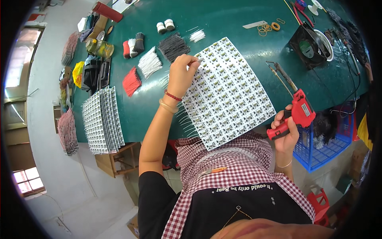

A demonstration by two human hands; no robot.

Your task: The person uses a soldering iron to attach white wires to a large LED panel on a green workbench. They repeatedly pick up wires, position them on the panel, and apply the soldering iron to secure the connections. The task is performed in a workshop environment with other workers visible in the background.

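A large white panel of small circuit boards [234,91] lies tilted on the green table in front of me, its near corner over the table's edge. My left hand [182,75] is at the panel's upper left edge, thumb and fingers pinched together; what they hold is too small to make out. Thin white wires [187,123] stick out along the panel's left edge below that hand. To the panel's right, my right hand [287,137] grips a red soldering gun [304,109] by its handle. The gun's tip points up and away, apart from the panel.
Bundles of black wires [174,47], white wires [150,63] and red wires [131,81] lie left of the panel. Stacked wired panels [102,121] stand at the table's left end. A black fan [308,47] stands at the right, above a blue crate [318,149].
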